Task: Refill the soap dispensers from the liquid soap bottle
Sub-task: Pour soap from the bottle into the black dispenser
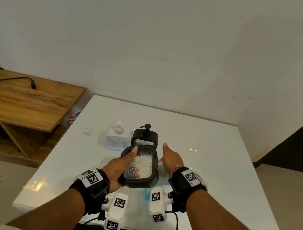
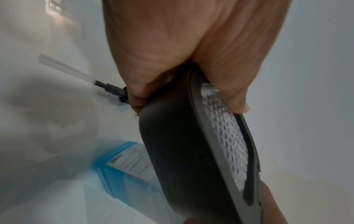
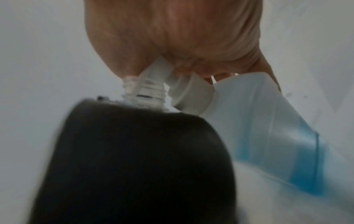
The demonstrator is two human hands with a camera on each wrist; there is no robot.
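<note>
Left hand point(image 1: 119, 166) is gripping a black soap dispenser point(image 1: 141, 167), thumb lying along its clear textured face, fingers wrapped round the black back. Dispenser is lifted over the near middle of the white tabletop point(image 1: 218, 164) and tipped onto its side: long axis running roughly left-right, threaded neck point(image 3: 145, 92) pointing right toward the other hand, clear panel facing up at the head camera.

Right hand point(image 1: 171, 158) is curled round the top of the liquid soap bottle point(image 3: 268, 128), thumb sticking forward. Bottle is clear with blue liquid low in it, white cap end point(image 3: 191, 94) sitting just beside the dispenser's neck; whether they are touching, cannot tell — wrist view is blurred. From the left wrist view the bottle's labelled body point(image 2: 132, 163) is lying below and behind the held dispenser.

A black pump with a clear dip tube point(image 2: 107, 86) is lying on the tabletop, tube pointing away from the left hand.

Further back on the tabletop a white dispenser point(image 1: 118, 138) and a second black dispenser point(image 1: 145, 136) are standing upright side by side, pumps on.

A wooden table point(image 1: 21, 99) with a black cable point(image 1: 8, 78) is standing to the left.
</note>
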